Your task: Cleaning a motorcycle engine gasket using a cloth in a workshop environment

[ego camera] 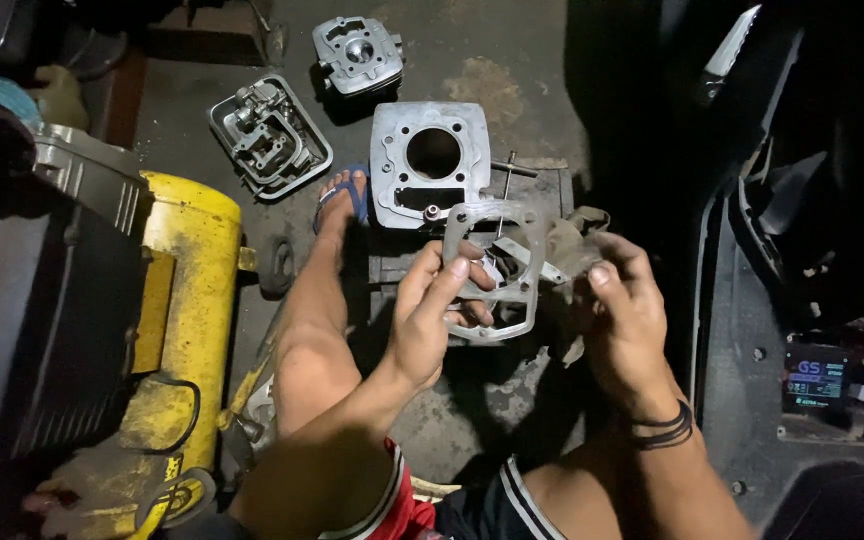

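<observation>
My left hand [430, 318] grips a flat grey gasket [492, 268] with a large round hole, holding it up over the floor. My right hand [624, 310] holds a crumpled grey rag [570, 250] against the gasket's right edge. Just beyond the gasket lies a silver engine cylinder block [430, 160] with a round bore. My bare left leg stretches toward it, the foot in a blue sandal [344, 196].
A cylinder head [357, 52] and a valve cover part [270, 135] lie on the concrete floor at the top. A yellow machine [180, 300] stands at the left. Dark vehicle bodywork [802, 250] and a small battery [818, 382] fill the right.
</observation>
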